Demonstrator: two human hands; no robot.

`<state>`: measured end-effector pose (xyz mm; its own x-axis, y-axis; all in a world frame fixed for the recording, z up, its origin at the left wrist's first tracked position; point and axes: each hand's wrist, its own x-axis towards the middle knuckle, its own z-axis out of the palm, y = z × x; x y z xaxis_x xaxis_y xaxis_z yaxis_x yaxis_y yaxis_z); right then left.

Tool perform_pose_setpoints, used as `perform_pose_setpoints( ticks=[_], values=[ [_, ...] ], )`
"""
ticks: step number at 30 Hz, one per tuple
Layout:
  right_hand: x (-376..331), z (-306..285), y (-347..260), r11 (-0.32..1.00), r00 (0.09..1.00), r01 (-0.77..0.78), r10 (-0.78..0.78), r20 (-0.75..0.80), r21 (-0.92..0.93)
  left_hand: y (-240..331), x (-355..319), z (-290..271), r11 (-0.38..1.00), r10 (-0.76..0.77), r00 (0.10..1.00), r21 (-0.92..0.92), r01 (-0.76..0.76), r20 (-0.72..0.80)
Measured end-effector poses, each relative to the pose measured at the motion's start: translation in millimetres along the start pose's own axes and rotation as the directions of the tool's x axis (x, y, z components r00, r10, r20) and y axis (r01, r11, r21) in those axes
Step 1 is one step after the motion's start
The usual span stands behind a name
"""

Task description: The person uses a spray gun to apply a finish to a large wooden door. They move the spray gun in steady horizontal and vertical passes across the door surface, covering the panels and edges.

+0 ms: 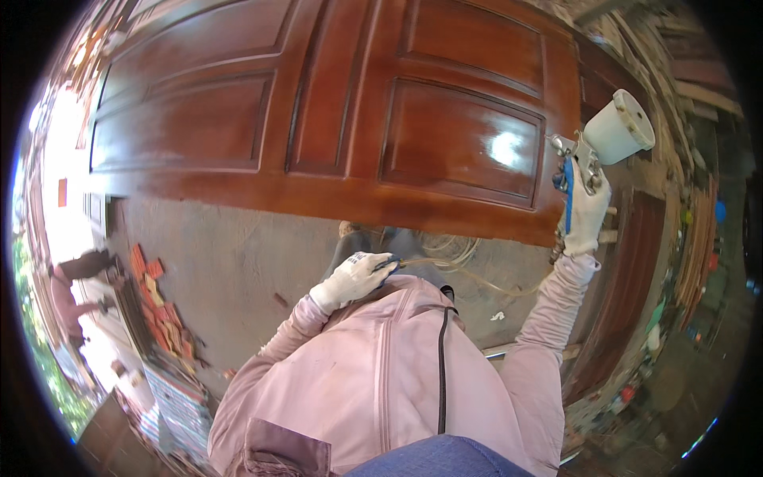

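Note:
A spray gun (586, 161) with a white paint cup (613, 137) is gripped in my right hand (586, 215), which wears a white and blue glove. Its metal nozzle points left, over the right end of a glossy red-brown panelled wooden door (362, 191). My left hand (355, 280), gloved alike, is in front of my body with its fingers curled round a thin yellowish hose (477, 278). From there the hose runs right toward my right forearm. The door spreads across the far side, with a bright reflection on its right panel.
Loops of hose (455, 250) lie on the grey floor (230, 262) beneath the door's near edge. Red-brown wood pieces (163, 306) are heaped at left, near another person (71, 298) bending over. A dark red wooden panel (628, 294) stands at right, beside stacked boards.

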<state>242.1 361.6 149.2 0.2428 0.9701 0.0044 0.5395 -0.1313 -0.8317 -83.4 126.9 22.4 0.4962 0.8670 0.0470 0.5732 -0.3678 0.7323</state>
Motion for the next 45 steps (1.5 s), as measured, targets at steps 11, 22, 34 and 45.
perform_pose_setpoints(
  ticks=[11,22,34,45],
  values=[
    [38.8,60.0,-100.9,0.988,0.71,0.057,-0.142,0.69,0.144,24.1,29.8,15.2,0.843,-0.411,0.907,-0.338,0.418,0.097],
    [147.4,114.7,-134.2,0.867,0.793,0.494,-0.421,0.441,-0.059,22.9,58.0,36.6,0.994,-0.107,0.942,-0.021,0.106,-0.317],
    [109.2,91.3,-148.8,0.965,0.532,0.257,-0.19,0.825,0.056,30.5,67.9,40.6,0.986,-0.165,0.923,-0.024,0.167,-0.347],
    [174.5,164.6,-149.6,0.856,0.683,0.514,-0.447,0.578,0.055,40.4,48.4,37.6,0.905,-0.421,0.857,-0.206,0.373,-0.297]
  ],
)
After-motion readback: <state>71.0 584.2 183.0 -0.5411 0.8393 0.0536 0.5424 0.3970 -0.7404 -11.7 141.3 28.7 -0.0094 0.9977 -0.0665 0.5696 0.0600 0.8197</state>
